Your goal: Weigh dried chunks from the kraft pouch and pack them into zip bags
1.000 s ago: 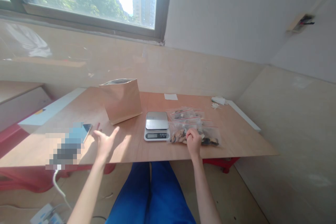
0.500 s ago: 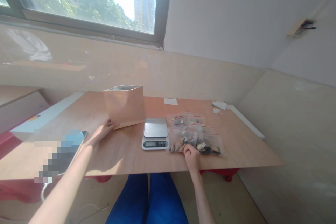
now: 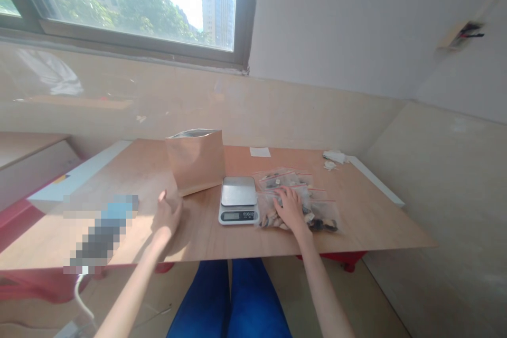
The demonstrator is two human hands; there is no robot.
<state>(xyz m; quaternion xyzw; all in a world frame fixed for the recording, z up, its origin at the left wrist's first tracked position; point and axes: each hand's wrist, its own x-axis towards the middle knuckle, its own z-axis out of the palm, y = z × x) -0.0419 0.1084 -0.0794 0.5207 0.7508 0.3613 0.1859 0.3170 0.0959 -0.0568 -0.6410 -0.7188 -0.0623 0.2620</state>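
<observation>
On the table stands a brown paper pouch (image 3: 198, 163), upright, its top gaping and silvery inside. My left hand (image 3: 168, 215) is just in front of the pouch's lower left corner, fingers apart and holding nothing. To the right of the pouch sits a white kitchen scale (image 3: 238, 200) with a bare metal plate. Beside it lie several clear zip bags of dried pieces, pale and dark. My right hand (image 3: 290, 207) reaches over the nearest zip bag (image 3: 271, 218) with its fingers spread, seemingly resting on it.
A blurred-out flat device (image 3: 105, 229) with a white cable (image 3: 81, 296) lies at the table's left. Toward the back are a white paper slip (image 3: 260, 152) and crumpled white scraps (image 3: 334, 157). The wall and window (image 3: 138, 5) rise behind the table (image 3: 380, 222).
My left hand has let go of the pouch's lower corner and drawn back toward me. My right hand has moved farther over the zip bags, its fingers opening out.
</observation>
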